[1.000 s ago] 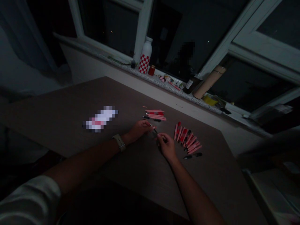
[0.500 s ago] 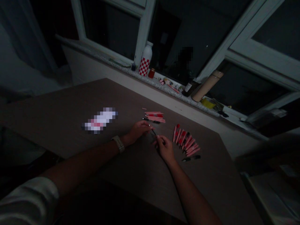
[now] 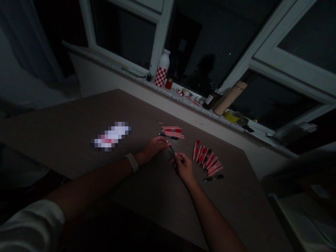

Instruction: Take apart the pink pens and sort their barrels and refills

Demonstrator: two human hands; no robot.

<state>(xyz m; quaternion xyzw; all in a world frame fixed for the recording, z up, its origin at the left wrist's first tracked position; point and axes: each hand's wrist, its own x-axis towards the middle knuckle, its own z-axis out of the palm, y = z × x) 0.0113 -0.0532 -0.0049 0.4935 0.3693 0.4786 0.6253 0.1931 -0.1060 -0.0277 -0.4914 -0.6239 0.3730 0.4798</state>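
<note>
A thin dark pen (image 3: pixel 171 148) spans the gap between my two hands above the table. My left hand (image 3: pixel 155 146), a watch on its wrist, pinches the pen's upper end, where something shiny shows. Lower down, my right hand (image 3: pixel 185 168) is closed around the other end, most of which its fingers hide. Just beyond my left hand lies a small row of pink pens (image 3: pixel 173 133) with a red one and a black one among them. A fan of several pink, red and black pens (image 3: pixel 207 158) spreads to the right of my right hand, with a black pen (image 3: pixel 213 178) below it.
The brown table (image 3: pixel 126 105) meets the wall under a window. On the stone sill stand a white bottle with red checks (image 3: pixel 161 74), a small orange jar (image 3: pixel 168 83), a dark bottle (image 3: pixel 210 100) and a tan cylinder (image 3: pixel 231 97). A blurred-out pale item (image 3: pixel 111 136) lies left.
The view has shifted very slightly. Both hands keep their hold on the pen, and the pens on the table lie as before.
</note>
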